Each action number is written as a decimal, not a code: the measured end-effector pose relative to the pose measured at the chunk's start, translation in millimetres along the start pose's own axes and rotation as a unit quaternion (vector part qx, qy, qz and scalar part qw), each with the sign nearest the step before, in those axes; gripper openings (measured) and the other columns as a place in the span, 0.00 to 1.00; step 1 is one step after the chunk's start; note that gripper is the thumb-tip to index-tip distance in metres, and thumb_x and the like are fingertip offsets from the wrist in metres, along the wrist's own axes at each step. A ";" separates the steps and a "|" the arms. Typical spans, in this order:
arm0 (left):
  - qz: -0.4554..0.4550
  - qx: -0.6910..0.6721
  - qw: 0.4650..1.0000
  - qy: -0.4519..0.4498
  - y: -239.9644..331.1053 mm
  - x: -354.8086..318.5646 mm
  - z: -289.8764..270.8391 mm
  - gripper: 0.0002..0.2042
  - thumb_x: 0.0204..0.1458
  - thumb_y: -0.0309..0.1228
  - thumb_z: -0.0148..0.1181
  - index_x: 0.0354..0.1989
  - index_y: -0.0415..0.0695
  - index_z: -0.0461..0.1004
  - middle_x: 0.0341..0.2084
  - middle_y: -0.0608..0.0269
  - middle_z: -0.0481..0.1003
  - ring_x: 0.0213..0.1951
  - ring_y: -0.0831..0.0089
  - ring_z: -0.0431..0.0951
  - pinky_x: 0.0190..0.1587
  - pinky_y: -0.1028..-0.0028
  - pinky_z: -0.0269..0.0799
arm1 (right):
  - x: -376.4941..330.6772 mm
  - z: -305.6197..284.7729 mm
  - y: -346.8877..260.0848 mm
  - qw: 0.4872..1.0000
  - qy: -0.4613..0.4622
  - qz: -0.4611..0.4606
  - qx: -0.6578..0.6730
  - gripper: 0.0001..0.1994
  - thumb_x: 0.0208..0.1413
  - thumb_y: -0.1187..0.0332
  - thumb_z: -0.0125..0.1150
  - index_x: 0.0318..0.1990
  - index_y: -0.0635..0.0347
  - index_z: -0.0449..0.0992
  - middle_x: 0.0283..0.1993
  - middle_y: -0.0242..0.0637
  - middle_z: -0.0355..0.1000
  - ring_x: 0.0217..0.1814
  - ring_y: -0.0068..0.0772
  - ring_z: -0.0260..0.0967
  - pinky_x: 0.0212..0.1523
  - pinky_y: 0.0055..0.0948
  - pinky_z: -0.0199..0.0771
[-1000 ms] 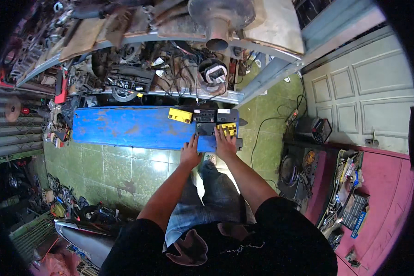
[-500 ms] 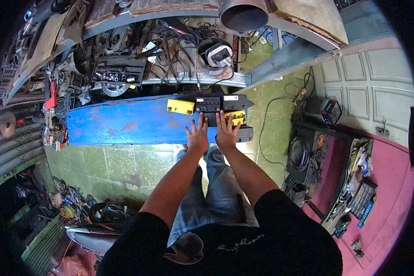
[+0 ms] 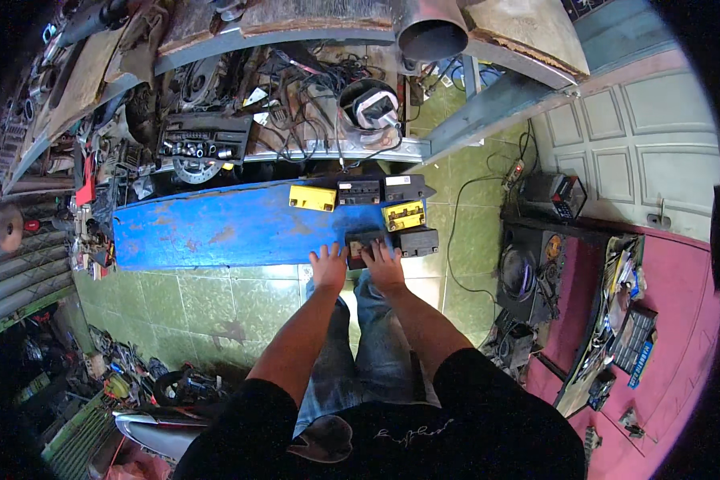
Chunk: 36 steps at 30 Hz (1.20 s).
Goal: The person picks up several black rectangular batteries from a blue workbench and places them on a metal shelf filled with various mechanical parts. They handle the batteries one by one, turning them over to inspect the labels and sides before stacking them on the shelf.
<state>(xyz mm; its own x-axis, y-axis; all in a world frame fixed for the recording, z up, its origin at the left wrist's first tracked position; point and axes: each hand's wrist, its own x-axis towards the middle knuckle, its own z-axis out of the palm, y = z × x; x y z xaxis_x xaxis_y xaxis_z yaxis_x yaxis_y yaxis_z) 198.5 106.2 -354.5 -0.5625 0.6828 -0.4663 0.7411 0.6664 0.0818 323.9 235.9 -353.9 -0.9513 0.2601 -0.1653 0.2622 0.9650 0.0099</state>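
Note:
A black battery point(image 3: 366, 240) lies at the near edge of the blue bench top point(image 3: 176, 228). Over its front right part my right hand point(image 3: 386, 270) rests with fingers spread, hiding some of it. My left hand point(image 3: 329, 270) is at its left front corner, fingers apart; whether they touch the battery I cannot tell. Another black battery point(image 3: 418, 242) sits to the right of my right hand. Behind are a yellow battery point(image 3: 403, 215), a black battery with a white label point(image 3: 406, 188), a black battery point(image 3: 358, 192) and, at the left, a yellow battery point(image 3: 312, 198).
Behind the bench, a shelf point(image 3: 296, 152) holds a socket set point(image 3: 204, 140), cables and a round container point(image 3: 370, 104). A wide metal pipe point(image 3: 432, 38) overhangs it. At the right stand a speaker point(image 3: 522, 268) and a loose cable point(image 3: 454, 240); tiled floor point(image 3: 208, 304) lies below.
The black battery by my hands has come toward me to the bench's near edge. Both hands have drawn back with it, the left slightly leftward. The view has shifted a little.

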 end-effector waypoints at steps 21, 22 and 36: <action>0.110 -0.022 0.993 0.029 -5.2 34.3 -21.1 0.55 0.24 0.51 0.82 0.69 0.48 0.64 0.60 0.59 0.69 0.60 0.54 0.67 0.57 0.43 0.61 | 44.7 -8.6 17.0 0.999 0.037 -0.035 0.010 0.34 0.47 0.58 0.69 0.64 0.59 0.70 0.58 0.40 0.74 0.65 0.42 0.63 0.58 0.53 0.63; 0.118 -0.057 0.991 -0.005 -15.3 24.5 -31.6 0.55 0.25 0.51 0.82 0.69 0.47 0.64 0.62 0.58 0.68 0.62 0.54 0.66 0.58 0.42 0.61 | 42.3 -20.5 13.4 0.997 0.047 -0.049 0.021 0.31 0.51 0.58 0.67 0.63 0.56 0.71 0.54 0.37 0.76 0.63 0.42 0.64 0.56 0.53 0.63; -0.030 -0.723 0.681 -0.115 -130.5 -191.8 -99.7 0.27 0.63 0.50 0.61 0.58 0.37 0.77 0.50 0.56 0.80 0.55 0.66 0.76 0.62 0.65 0.68 | 1.7 -193.3 -55.5 0.677 -0.381 -0.075 0.626 0.37 0.58 0.49 0.73 0.70 0.57 0.67 0.65 0.44 0.72 0.66 0.40 0.68 0.67 0.39 0.67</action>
<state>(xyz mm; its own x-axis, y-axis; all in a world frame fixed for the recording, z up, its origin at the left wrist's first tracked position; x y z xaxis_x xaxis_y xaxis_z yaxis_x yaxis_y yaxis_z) 173.1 -81.9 -187.9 -0.3809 0.6871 -0.6187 -0.5085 0.4032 0.7609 276.3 189.4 -164.1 -0.7481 -0.3896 -0.5371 0.5573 0.0704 -0.8273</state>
